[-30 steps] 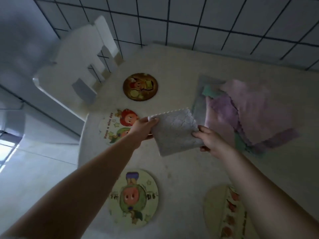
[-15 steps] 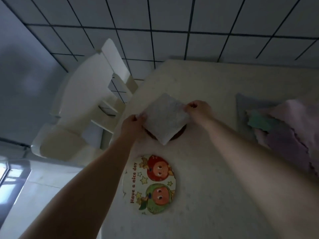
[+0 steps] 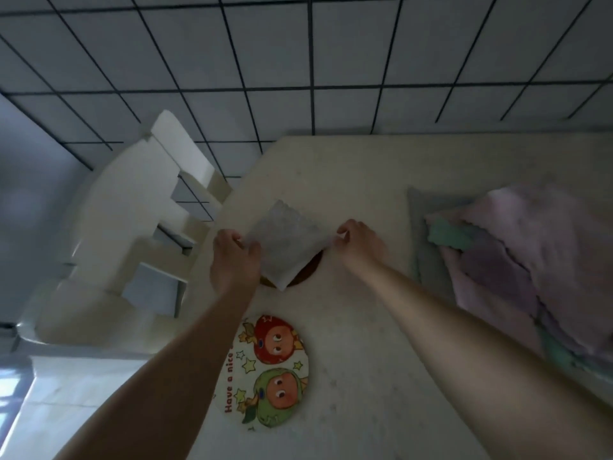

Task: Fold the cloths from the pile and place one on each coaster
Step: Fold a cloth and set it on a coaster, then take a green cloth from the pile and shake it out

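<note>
Over the far-left part of the pale table (image 3: 381,194), beside the white plastic chair (image 3: 132,227): lowering of a folded grey square cloth (image 3: 286,242) onto a dark round coaster (image 3: 310,268), mostly hidden beneath it. Left hand (image 3: 234,257) pinching the cloth's left corner, fingers (image 3: 253,252) curled round the edge; right hand (image 3: 360,242) pinching the right corner the same way. Cloth stretched between both, near corner already past the coaster's near rim.

For a clean placement: keep both pinches level, shift slightly toward the far side so the fold sits centred on the dark disc, then lower flat and let go of both corners together. Probably wise to press the layers down lightly, since soft folded fabric tends to spring open.

Nearer, a round cartoon-printed coaster with red and green faces (image 3: 265,370), bare, likely the next target. Farther right, the loose pile of pink, purple and green cloths (image 3: 530,260), source for the next fold.
</note>
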